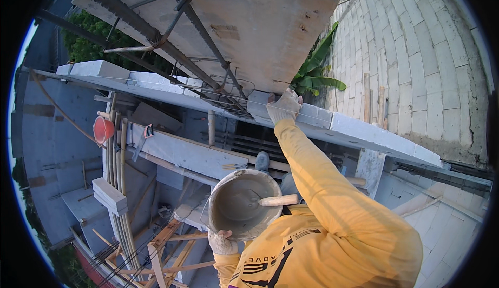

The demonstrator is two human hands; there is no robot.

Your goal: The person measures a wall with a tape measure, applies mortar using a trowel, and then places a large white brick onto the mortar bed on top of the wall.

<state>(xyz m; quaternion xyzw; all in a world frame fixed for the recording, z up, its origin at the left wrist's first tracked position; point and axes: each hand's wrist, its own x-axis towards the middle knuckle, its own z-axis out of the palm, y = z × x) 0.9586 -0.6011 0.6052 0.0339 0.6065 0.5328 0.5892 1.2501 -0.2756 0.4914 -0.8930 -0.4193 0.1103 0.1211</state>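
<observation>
My left hand [222, 243], in a pale knitted glove, grips the rim of a bucket [212, 207] held against my body. Grey wet mortar [236, 199] lies inside it. A tool with a wooden handle [279, 200] rests in the bucket, its head partly sunk in the mortar. My right arm stretches forward, and my gloved right hand [284, 108] is on top of the low block wall [358, 127], beside a grey block [258, 104] at the column's foot. Its fingers are curled; what lies within them is hidden. A thin string runs along the wall.
Steel reinforcing bars [200, 33] slant down to the wall beside a large concrete column [270, 23]. Planks [187, 153] and wooden poles [117, 168] form scaffolding below, with a red bucket [103, 129], a handsaw [143, 140] and stacked pale blocks [109, 195]. A block wall [410, 59] rises at right.
</observation>
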